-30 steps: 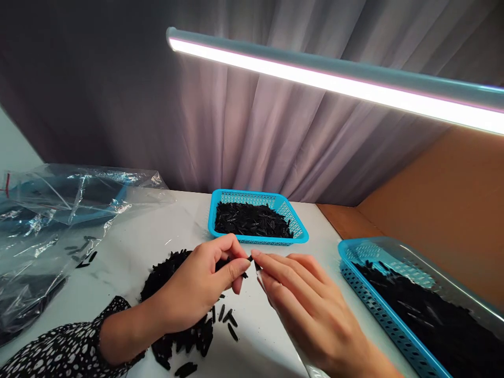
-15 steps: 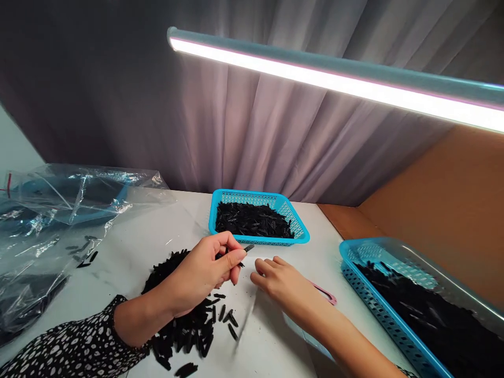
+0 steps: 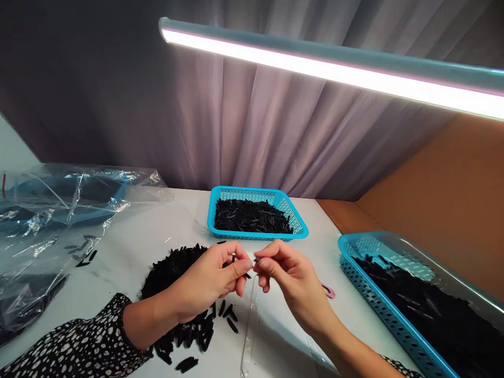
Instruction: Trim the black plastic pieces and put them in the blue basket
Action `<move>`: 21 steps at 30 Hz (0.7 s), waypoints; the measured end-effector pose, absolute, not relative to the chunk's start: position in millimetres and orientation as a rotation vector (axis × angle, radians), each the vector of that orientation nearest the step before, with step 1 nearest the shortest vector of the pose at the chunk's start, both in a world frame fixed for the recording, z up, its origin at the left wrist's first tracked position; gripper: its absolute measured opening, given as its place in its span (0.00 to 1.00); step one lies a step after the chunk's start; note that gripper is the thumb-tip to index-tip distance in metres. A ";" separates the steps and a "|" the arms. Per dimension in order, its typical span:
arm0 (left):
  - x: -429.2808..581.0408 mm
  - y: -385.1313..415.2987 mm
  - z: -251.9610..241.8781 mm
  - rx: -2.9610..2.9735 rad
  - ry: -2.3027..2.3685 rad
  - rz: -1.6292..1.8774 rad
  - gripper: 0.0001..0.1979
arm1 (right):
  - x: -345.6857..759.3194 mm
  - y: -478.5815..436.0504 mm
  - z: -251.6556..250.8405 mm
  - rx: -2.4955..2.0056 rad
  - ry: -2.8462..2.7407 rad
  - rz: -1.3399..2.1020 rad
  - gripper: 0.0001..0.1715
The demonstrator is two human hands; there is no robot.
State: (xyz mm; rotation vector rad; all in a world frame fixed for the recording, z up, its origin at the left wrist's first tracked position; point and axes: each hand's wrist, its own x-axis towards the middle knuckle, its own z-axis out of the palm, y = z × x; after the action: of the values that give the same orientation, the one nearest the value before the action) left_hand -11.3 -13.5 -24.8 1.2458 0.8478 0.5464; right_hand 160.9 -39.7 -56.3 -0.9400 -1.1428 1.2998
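Observation:
My left hand (image 3: 210, 275) is closed, with a few thin black strips (image 3: 248, 275) showing between its fingers. Close beside it, my right hand (image 3: 289, 275) pinches the small dark tip of a black strip (image 3: 257, 259) between thumb and forefinger. The fingertips of both hands nearly meet. Beneath and behind my left wrist spreads a loose pile of similar black strips (image 3: 169, 270), partly hidden by the forearm. Several stray strips (image 3: 231, 317) lie at its right side. Just beyond the hands stands a blue perforated basket (image 3: 258, 235) with many black strips inside.
On the right, a larger blue basket (image 3: 354, 268) holds dark material under a clear cover. Clear plastic bags (image 3: 79, 197) cover the left side. A pink-handled tool (image 3: 329, 291) lies partly behind my right hand. A bright tube lamp (image 3: 315, 68) crosses overhead.
My right hand has risen from the table to my left fingertips and now pinches a strip. The strip that stuck out from my left fingertips no longer shows there. The view has shifted slightly.

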 end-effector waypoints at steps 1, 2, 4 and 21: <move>-10.7 -13.3 -26.3 1.228 0.845 0.569 0.13 | 160.9 -39.4 -55.0 -0.915 -1.052 1.331 0.17; -10.2 -13.1 -27.5 1.214 0.847 0.597 0.13 | 161.2 -39.1 -53.5 -0.892 -0.963 1.365 0.17; -9.7 -12.6 -28.7 1.201 0.847 0.657 0.13 | 161.6 -39.5 -50.5 -0.868 -0.839 1.450 0.15; -9.5 -12.5 -26.7 0.982 0.906 0.649 0.10 | 154.4 -47.0 -57.5 -0.998 -1.022 1.379 0.17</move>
State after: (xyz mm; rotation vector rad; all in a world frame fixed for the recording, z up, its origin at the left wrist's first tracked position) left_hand -9.5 -12.5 -26.7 0.9825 0.9057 0.6489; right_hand 154.4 -47.0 -57.5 -0.9978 -1.0219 1.3792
